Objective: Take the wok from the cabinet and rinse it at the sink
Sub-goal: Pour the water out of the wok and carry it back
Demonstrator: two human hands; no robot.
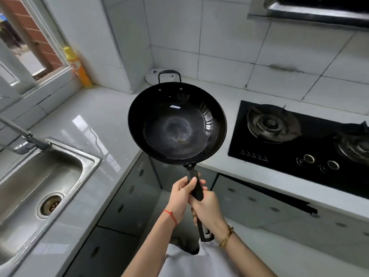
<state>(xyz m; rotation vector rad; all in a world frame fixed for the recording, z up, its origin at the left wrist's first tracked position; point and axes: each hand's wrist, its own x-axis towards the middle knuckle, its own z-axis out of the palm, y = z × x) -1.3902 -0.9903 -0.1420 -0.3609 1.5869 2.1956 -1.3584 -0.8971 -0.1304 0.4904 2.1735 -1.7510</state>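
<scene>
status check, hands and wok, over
Left hand and right hand gripping handle of round black metal wok. Wok over counter corner. Steel sink unobstructed.

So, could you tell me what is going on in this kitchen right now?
A person is holding a black wok by its long handle with both hands, the left hand nearer the bowl and the right hand behind it. The wok hangs over the counter corner between the steel sink and the gas stove. It is not yet at the sink.

Gas hob (pixel 295 144): black, two burners, table's right side.
Yellow bottle (pixel 79 69): upright, far-left corner by window.
White dish (pixel 154 75): back corner.
</scene>
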